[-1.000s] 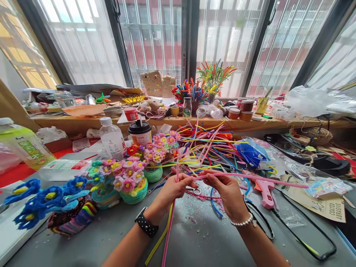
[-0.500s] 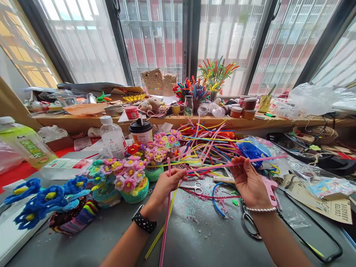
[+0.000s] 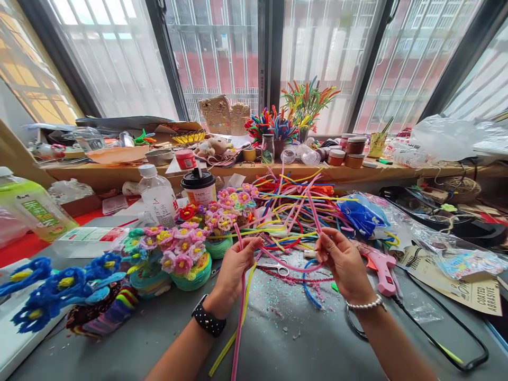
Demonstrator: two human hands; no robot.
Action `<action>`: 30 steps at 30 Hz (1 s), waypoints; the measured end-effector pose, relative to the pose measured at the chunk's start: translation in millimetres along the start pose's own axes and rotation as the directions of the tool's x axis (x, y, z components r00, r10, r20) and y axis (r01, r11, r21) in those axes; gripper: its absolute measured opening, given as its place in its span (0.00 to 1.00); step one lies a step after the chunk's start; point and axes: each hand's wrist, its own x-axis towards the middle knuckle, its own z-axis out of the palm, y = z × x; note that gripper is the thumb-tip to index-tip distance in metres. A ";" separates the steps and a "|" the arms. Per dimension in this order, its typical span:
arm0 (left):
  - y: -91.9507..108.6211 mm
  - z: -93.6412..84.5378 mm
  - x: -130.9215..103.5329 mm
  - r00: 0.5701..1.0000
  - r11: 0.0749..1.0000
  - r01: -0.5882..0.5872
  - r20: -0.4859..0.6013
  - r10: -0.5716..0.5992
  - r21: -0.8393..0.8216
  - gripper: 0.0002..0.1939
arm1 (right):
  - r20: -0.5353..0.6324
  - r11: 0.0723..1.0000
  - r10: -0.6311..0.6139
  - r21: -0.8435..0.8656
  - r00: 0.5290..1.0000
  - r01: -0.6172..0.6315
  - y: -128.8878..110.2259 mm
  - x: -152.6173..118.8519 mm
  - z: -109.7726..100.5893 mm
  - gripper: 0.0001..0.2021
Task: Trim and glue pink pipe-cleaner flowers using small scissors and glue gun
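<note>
My left hand (image 3: 238, 264) pinches a pink pipe cleaner (image 3: 239, 323), whose one length hangs down toward the table's near edge. Another pink stretch (image 3: 283, 264) sags across to my right hand (image 3: 343, 262), and beyond those fingers its end points up and away. The fingers of my right hand are closed on that pink pipe cleaner. Whether the pink lengths are one piece or two joined at the left fingertips, I cannot tell. Small white-handled scissors (image 3: 280, 270) lie behind the sagging stretch. A yellow pipe cleaner (image 3: 228, 349) rests beside the hanging pink length.
Pipe-cleaner flowers in pots (image 3: 190, 275) stand at left, with blue flowers (image 3: 65, 283) nearer me. A heap of loose pipe cleaners (image 3: 301, 198) lies at the back. At right are a pink glue gun (image 3: 383, 270) with its black cord and a sandpaper packet (image 3: 456, 280). Glitter covers the table's middle.
My right hand has moved slightly left and turned inward. The pink pipe cleaner, formerly straight and taut between the hands, now sags in a curve, its far end swung upward.
</note>
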 end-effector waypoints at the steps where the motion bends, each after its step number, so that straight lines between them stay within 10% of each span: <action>1: -0.2 -0.1 0.0 1.000 1.000 -0.018 -0.004 0.018 0.004 0.14 | 0.026 0.998 -0.007 -0.063 1.000 0.009 0.6 -1.4 1.5 0.11; 9: 1.0 2.0 -4.5 0.985 0.984 -0.171 0.002 0.171 0.053 0.11 | 0.213 0.862 0.059 -0.504 0.975 0.058 3.8 -12.0 12.4 0.11; 30: -4.6 0.3 -5.4 0.948 0.934 -0.318 0.033 0.317 0.165 0.08 | 0.369 0.642 0.112 -0.736 0.923 0.216 4.9 -17.7 16.9 0.10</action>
